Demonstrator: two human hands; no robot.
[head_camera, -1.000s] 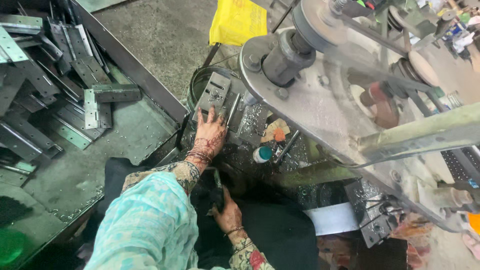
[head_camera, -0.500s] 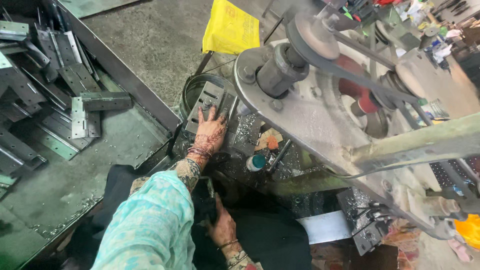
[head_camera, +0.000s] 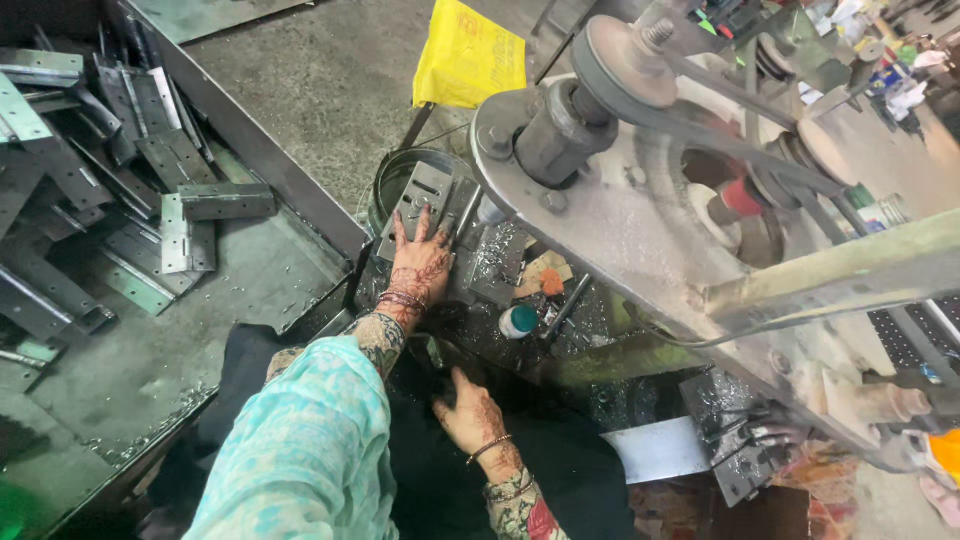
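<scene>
My left hand (head_camera: 420, 268) lies flat, fingers spread, on a grey slotted metal plate (head_camera: 425, 195) that leans over the rim of a round metal bucket (head_camera: 388, 185) beside the machine bed. Its arm wears a turquoise sleeve (head_camera: 310, 450). Lower down, my right hand (head_camera: 470, 412) rests at the dark front edge of the bed, above black cloth (head_camera: 560, 490). The thumb points up, and the fingertips are lost in shadow, so I cannot tell whether they hold anything.
A large belt-driven press with a pulley (head_camera: 620, 60) and grey frame (head_camera: 640, 230) fills the right side. A metal tray (head_camera: 230, 290) on the left holds several punched steel brackets (head_camera: 185, 235). A yellow bag (head_camera: 468, 55) lies on the concrete floor. A small teal-capped bottle (head_camera: 518, 320) sits on the bed.
The view has swung slightly left and up. My left hand stays pressed on the slotted plate. My right hand has shifted a little along the bed's front edge.
</scene>
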